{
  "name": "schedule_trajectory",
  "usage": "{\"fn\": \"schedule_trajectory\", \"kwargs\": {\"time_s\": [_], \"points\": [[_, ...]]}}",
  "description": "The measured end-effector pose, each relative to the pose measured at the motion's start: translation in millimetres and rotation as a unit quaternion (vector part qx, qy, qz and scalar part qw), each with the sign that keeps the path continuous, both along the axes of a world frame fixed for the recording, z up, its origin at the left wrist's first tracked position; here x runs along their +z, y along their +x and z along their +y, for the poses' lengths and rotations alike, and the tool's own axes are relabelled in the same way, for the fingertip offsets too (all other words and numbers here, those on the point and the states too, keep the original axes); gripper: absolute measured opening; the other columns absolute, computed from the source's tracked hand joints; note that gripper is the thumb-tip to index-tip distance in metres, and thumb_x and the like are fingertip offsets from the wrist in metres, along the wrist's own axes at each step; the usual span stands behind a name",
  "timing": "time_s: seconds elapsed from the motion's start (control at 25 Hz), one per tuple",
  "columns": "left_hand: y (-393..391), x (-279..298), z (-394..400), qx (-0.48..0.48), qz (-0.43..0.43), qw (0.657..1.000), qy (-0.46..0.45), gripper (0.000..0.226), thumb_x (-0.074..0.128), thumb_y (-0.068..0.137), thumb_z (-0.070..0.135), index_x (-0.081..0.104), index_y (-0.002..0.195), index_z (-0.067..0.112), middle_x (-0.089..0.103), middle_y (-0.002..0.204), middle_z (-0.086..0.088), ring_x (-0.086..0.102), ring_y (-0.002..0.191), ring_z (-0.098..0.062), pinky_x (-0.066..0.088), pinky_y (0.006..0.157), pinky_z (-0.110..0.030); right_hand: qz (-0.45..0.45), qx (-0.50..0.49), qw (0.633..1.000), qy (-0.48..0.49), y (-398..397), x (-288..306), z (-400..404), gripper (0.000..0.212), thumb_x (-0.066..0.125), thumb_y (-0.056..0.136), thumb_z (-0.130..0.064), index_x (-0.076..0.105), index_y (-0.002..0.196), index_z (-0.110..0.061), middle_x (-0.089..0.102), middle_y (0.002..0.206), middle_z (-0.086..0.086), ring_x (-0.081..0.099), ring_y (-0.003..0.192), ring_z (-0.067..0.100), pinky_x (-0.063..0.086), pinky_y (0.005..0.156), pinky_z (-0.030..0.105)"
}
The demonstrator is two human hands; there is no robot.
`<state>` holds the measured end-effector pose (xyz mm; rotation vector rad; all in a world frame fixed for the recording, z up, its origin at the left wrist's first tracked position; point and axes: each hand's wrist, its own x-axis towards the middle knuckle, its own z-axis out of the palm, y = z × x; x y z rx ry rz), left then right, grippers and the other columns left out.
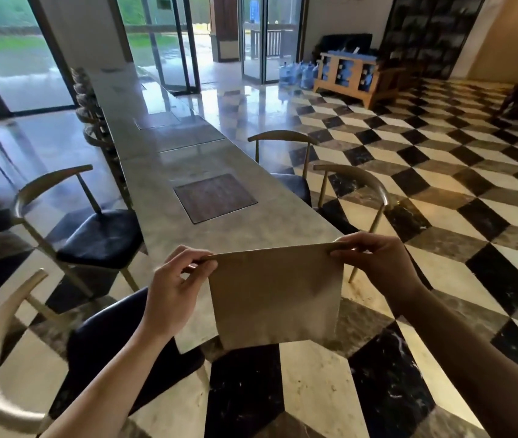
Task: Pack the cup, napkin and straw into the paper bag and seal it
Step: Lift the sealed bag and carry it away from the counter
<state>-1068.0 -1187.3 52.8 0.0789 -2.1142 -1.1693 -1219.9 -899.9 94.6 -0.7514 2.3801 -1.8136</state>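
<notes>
A flat brown paper bag (275, 295) hangs in the air over the near end of a long grey table (219, 229). My left hand (175, 289) pinches its top left corner. My right hand (374, 260) pinches its top right corner. The bag's top edge is stretched level between the two hands and its mouth looks closed. No cup, napkin or straw is in view.
A dark square inset panel (215, 197) lies in the table beyond the bag. Curved-back chairs with dark seats stand on the left (93, 238), right (346, 191) and close to me (1, 358). The floor is checkered. Water jugs (295, 74) and a wooden bench (355, 77) stand far right.
</notes>
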Motion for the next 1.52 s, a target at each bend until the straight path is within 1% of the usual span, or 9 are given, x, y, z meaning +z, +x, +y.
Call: {"fn": "schedule_trajectory", "kwargs": {"time_s": [0.28, 0.44, 0.6, 0.8, 0.92, 1.08, 1.28, 1.44, 1.52], "points": [[-61, -4, -71, 0.018, -0.019, 0.999, -0.041, 0.015, 0.070, 0.081, 0.023, 0.075, 0.092, 0.014, 0.068, 0.085, 0.006, 0.064, 0.075, -0.013, 0.055, 0.068, -0.033, 0.011, 0.009, 0.999, 0.040, -67, -7, -75, 0.021, 0.073, 0.077, -0.005, 0.075, 0.078, -0.026, 0.073, 0.078, -0.009, 0.066, 0.073, 0.004, 0.049, 0.068, 0.009], [-97, -14, -97, 0.039, -0.034, 0.998, -0.039, 0.014, 0.073, 0.080, 0.023, 0.077, 0.091, 0.016, 0.069, 0.084, 0.007, 0.065, 0.073, -0.016, 0.055, 0.065, -0.043, 0.027, 0.016, 0.998, 0.054, -115, -18, -108, 0.021, 0.074, 0.077, -0.007, 0.075, 0.079, -0.028, 0.073, 0.080, -0.010, 0.064, 0.069, 0.000, 0.048, 0.065, 0.008], [-138, -29, -119, 0.065, -0.047, 0.994, -0.070, 0.013, 0.073, 0.080, 0.024, 0.077, 0.091, 0.019, 0.069, 0.083, 0.010, 0.065, 0.075, -0.013, 0.055, 0.064, -0.043, 0.024, 0.029, 0.996, 0.080, -173, -40, -134, 0.014, 0.076, 0.076, -0.014, 0.077, 0.083, -0.026, 0.074, 0.081, -0.008, 0.065, 0.069, 0.013, 0.053, 0.069, 0.025], [-196, -42, -136, 0.115, -0.074, 0.987, -0.088, 0.012, 0.076, 0.078, 0.020, 0.078, 0.090, 0.020, 0.069, 0.082, 0.013, 0.064, 0.078, -0.014, 0.054, 0.065, -0.040, 0.033, 0.070, 0.994, 0.081, -258, -57, -168, 0.017, 0.081, 0.071, -0.015, 0.077, 0.079, -0.029, 0.073, 0.075, -0.012, 0.063, 0.063, 0.006, 0.053, 0.065, 0.022], [-227, -48, -145, 0.153, -0.099, 0.980, -0.082, 0.013, 0.078, 0.076, 0.019, 0.078, 0.089, 0.018, 0.071, 0.081, 0.011, 0.064, 0.079, -0.013, 0.055, 0.066, -0.040, 0.060, 0.096, 0.988, 0.104, -302, -62, -189, 0.019, 0.081, 0.070, -0.015, 0.076, 0.078, -0.032, 0.071, 0.075, -0.016, 0.064, 0.065, 0.008, 0.055, 0.065, 0.028], [-262, -60, -158, 0.214, -0.150, 0.963, -0.063, 0.017, 0.082, 0.075, 0.014, 0.079, 0.090, 0.018, 0.071, 0.082, 0.009, 0.065, 0.080, -0.011, 0.055, 0.070, -0.041, 0.062, 0.124, 0.983, 0.118, -347, -75, -220, 0.014, 0.082, 0.069, -0.015, 0.078, 0.078, -0.024, 0.073, 0.077, -0.009, 0.065, 0.065, 0.016, 0.056, 0.069, 0.041], [-288, -80, -171, 0.252, -0.202, 0.944, -0.064, 0.016, 0.081, 0.075, 0.016, 0.079, 0.091, 0.016, 0.074, 0.083, 0.003, 0.065, 0.082, -0.013, 0.056, 0.071, -0.041, 0.036, 0.135, 0.979, 0.151, -377, -102, -248, 0.017, 0.082, 0.069, -0.017, 0.076, 0.074, -0.032, 0.072, 0.072, -0.014, 0.062, 0.061, 0.006, 0.054, 0.069, 0.036], [-296, -95, -178, 0.269, -0.218, 0.935, -0.077, 0.015, 0.082, 0.074, 0.017, 0.079, 0.089, 0.016, 0.075, 0.081, 0.002, 0.065, 0.082, -0.015, 0.056, 0.067, -0.039, 0.008, 0.123, 0.977, 0.176, -387, -126, -263, 0.012, 0.082, 0.069, -0.023, 0.077, 0.075, -0.033, 0.074, 0.073, -0.011, 0.067, 0.067, 0.013, 0.055, 0.070, 0.042], [-298, -100, -181, 0.269, -0.227, 0.934, -0.064, 0.015, 0.082, 0.074, 0.017, 0.079, 0.089, 0.015, 0.075, 0.082, 0.001, 0.065, 0.084, -0.016, 0.056, 0.069, -0.039, -0.007, 0.119, 0.976, 0.183, -388, -135, -268, 0.013, 0.083, 0.069, -0.024, 0.076, 0.073, -0.035, 0.074, 0.072, -0.013, 0.068, 0.067, 0.012, 0.055, 0.071, 0.041]]}}
